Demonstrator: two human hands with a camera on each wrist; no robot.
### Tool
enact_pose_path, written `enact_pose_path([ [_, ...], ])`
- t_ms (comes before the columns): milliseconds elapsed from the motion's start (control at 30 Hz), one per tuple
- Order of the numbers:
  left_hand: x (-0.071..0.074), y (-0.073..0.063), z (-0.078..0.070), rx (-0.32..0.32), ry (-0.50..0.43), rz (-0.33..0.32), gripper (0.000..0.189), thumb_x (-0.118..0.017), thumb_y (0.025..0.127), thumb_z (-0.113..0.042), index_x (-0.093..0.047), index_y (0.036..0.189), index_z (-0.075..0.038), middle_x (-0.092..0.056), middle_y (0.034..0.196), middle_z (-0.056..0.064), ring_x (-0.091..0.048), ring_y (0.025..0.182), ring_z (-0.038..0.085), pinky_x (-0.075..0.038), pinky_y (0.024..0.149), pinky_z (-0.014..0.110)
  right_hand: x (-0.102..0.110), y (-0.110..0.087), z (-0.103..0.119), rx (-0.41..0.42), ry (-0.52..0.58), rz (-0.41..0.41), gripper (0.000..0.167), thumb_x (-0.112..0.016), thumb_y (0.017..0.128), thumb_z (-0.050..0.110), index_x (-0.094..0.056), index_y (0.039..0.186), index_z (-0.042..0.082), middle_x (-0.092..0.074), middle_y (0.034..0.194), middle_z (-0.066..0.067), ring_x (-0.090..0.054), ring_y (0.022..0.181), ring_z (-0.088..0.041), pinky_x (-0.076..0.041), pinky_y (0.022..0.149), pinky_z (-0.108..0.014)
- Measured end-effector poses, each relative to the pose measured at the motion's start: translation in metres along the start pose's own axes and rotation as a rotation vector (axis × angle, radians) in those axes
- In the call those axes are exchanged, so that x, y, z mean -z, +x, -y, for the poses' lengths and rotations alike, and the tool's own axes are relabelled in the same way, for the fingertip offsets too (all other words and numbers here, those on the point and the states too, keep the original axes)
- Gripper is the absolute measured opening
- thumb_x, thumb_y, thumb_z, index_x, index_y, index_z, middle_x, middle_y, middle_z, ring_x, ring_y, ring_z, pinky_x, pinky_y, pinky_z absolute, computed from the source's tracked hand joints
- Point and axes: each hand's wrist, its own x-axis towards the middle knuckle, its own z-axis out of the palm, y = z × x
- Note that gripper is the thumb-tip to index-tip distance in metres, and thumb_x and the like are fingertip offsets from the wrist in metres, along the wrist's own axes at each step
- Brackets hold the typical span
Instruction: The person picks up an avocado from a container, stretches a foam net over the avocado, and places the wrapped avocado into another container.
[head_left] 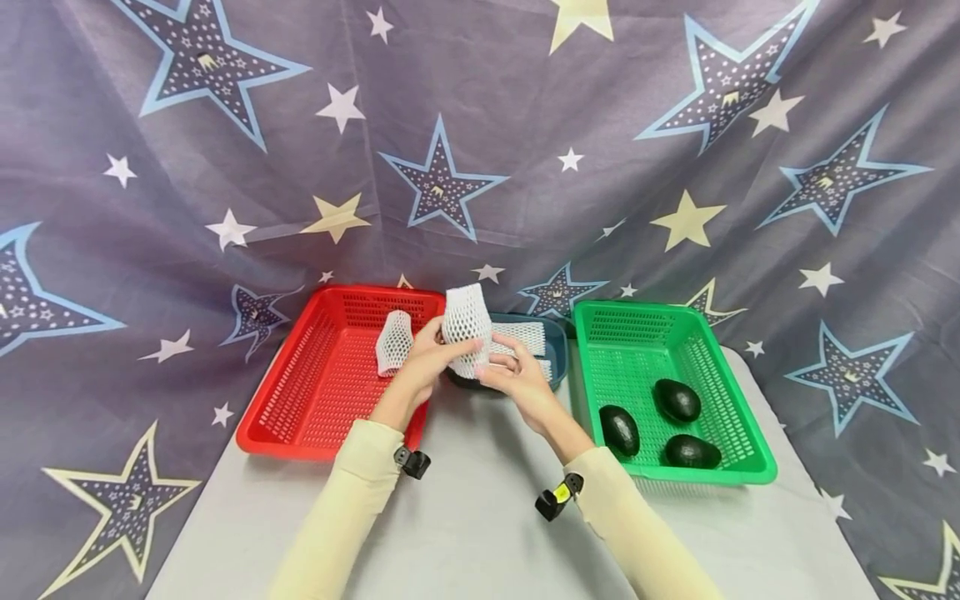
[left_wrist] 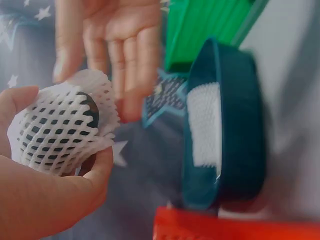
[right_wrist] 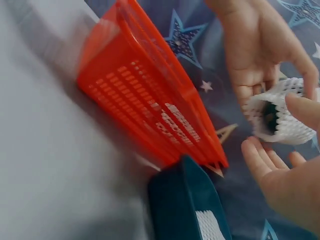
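My left hand holds a white foam net sleeve above the table, fingers and thumb around it. Inside the sleeve is a dark avocado, visible through the mesh and at the open end. My right hand is close beside the lower end of the sleeve. Its fingers look extended in the left wrist view; whether they touch the net is hard to tell. Behind the hands, a dark blue basin contains more white net sleeves.
On the left is a red basket with one net-sleeved item inside. A green basket on the right contains three bare avocados. A star-printed cloth hangs behind the white table.
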Motion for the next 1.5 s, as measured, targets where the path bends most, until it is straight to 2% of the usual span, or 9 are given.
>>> enact_pose_path([
  [167, 0.023, 0.005, -0.017, -0.021, 0.025, -0.032, 0.072, -0.080, 0.085, -0.013, -0.044, 0.146, -0.006, -0.053, 0.139, 0.013, -0.052, 0.123, 0.023, -0.044, 0.111, 0.039, -0.018, 0.006, -0.011, -0.062, -0.031, 0.032, 0.056, -0.067, 0.092, -0.003, -0.046, 0.145, -0.003, -0.064, 0.124, -0.028, -0.070, 0.090, -0.009, -0.059, 0.095, -0.040],
  [333, 0.042, 0.013, -0.026, -0.034, 0.008, -0.061, 0.072, -0.078, 0.086, -0.008, -0.043, 0.148, -0.008, -0.054, 0.138, 0.014, -0.056, 0.119, 0.023, -0.049, 0.107, 0.041, -0.034, 0.010, -0.025, -0.149, -0.057, 0.045, 0.049, -0.065, 0.094, -0.004, -0.049, 0.140, -0.009, -0.067, 0.121, -0.031, -0.072, 0.094, -0.016, -0.053, 0.102, -0.052],
  [467, 0.058, 0.021, -0.030, -0.024, 0.029, -0.111, 0.073, -0.078, 0.085, -0.009, -0.042, 0.149, -0.009, -0.054, 0.135, 0.013, -0.056, 0.113, 0.020, -0.050, 0.104, 0.041, -0.044, 0.014, -0.037, -0.194, -0.065, 0.048, 0.050, -0.065, 0.092, -0.006, -0.049, 0.139, -0.011, -0.065, 0.120, -0.036, -0.073, 0.092, -0.023, -0.056, 0.097, -0.051],
  [633, 0.076, 0.029, -0.030, 0.002, 0.067, -0.162, 0.074, -0.076, 0.087, -0.010, -0.041, 0.152, -0.007, -0.051, 0.141, 0.016, -0.053, 0.116, 0.023, -0.047, 0.109, 0.043, -0.055, 0.016, -0.049, -0.232, -0.052, 0.048, 0.053, -0.066, 0.092, -0.006, -0.047, 0.140, -0.014, -0.065, 0.120, -0.037, -0.074, 0.097, -0.036, -0.056, 0.095, -0.052],
  [867, 0.103, 0.043, -0.022, 0.057, 0.065, -0.280, 0.081, -0.075, 0.086, -0.008, -0.033, 0.155, -0.008, -0.050, 0.143, 0.015, -0.054, 0.113, 0.019, -0.045, 0.112, 0.040, -0.067, 0.017, -0.055, -0.259, -0.021, 0.005, 0.044, -0.068, 0.088, -0.011, -0.054, 0.130, -0.013, -0.072, 0.103, -0.026, -0.071, 0.070, -0.014, -0.057, 0.090, -0.052],
  [1033, 0.123, 0.053, -0.012, 0.114, 0.043, -0.358, 0.073, -0.075, 0.086, -0.008, -0.035, 0.147, -0.004, -0.053, 0.118, 0.003, -0.056, 0.092, 0.009, -0.055, 0.096, 0.031, -0.072, 0.018, -0.058, -0.264, -0.029, -0.012, 0.038, -0.066, 0.086, -0.014, -0.057, 0.123, -0.014, -0.069, 0.110, -0.034, -0.069, 0.066, -0.012, -0.059, 0.087, -0.049],
  [1133, 0.133, 0.058, -0.006, 0.151, 0.044, -0.379, 0.064, -0.074, 0.086, -0.008, -0.042, 0.140, 0.000, -0.052, 0.107, -0.001, -0.056, 0.086, 0.007, -0.056, 0.088, 0.028, -0.073, 0.018, -0.060, -0.259, -0.028, -0.013, 0.036, -0.066, 0.086, -0.014, -0.058, 0.121, -0.014, -0.068, 0.112, -0.035, -0.069, 0.066, -0.011, -0.060, 0.085, -0.047],
  [1300, 0.145, 0.061, 0.003, 0.239, 0.029, -0.384, 0.058, -0.073, 0.088, -0.009, -0.044, 0.137, 0.001, -0.053, 0.108, 0.001, -0.058, 0.088, 0.010, -0.057, 0.092, 0.031, -0.075, 0.018, -0.063, -0.252, -0.029, -0.011, 0.035, -0.066, 0.086, -0.014, -0.057, 0.120, -0.014, -0.072, 0.102, -0.028, -0.069, 0.066, -0.012, -0.062, 0.081, -0.045],
  [1500, 0.158, 0.064, 0.018, 0.311, -0.040, -0.388, 0.036, -0.072, 0.086, -0.002, -0.048, 0.113, -0.007, -0.056, 0.106, 0.001, -0.060, 0.082, 0.008, -0.060, 0.081, 0.025, -0.079, 0.017, -0.062, -0.260, -0.037, -0.003, 0.035, -0.065, 0.086, -0.014, -0.057, 0.121, -0.014, -0.071, 0.106, -0.032, -0.068, 0.064, -0.012, -0.061, 0.084, -0.047],
])
